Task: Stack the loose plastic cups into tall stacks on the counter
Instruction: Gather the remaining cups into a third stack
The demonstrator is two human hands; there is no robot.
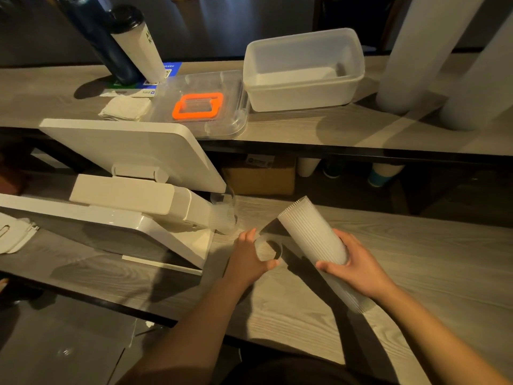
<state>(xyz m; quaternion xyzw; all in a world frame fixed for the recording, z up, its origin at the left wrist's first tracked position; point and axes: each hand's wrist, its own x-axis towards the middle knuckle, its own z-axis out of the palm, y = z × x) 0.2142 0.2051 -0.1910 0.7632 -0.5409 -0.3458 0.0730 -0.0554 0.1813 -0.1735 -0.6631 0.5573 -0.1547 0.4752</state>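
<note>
My right hand (358, 266) grips a long stack of clear plastic cups (311, 232), tilted with its far end pointing up and away over the lower counter (430, 268). My left hand (247, 259) holds a single clear cup (268, 249) by its rim, mouth facing up, just left of the stack's near part. Another short stack of clear cups (223, 212) stands on the counter against the white register base. Two tall white cup stacks (422, 54) rise from the upper shelf at the right.
A white point-of-sale terminal (133, 184) fills the left of the lower counter. On the upper shelf (305, 129) sit a white plastic tub (302, 70), a clear lid with an orange handle (198, 105), folded napkins (125, 108) and two bottles (122, 43). A cardboard box (259, 176) sits under the shelf.
</note>
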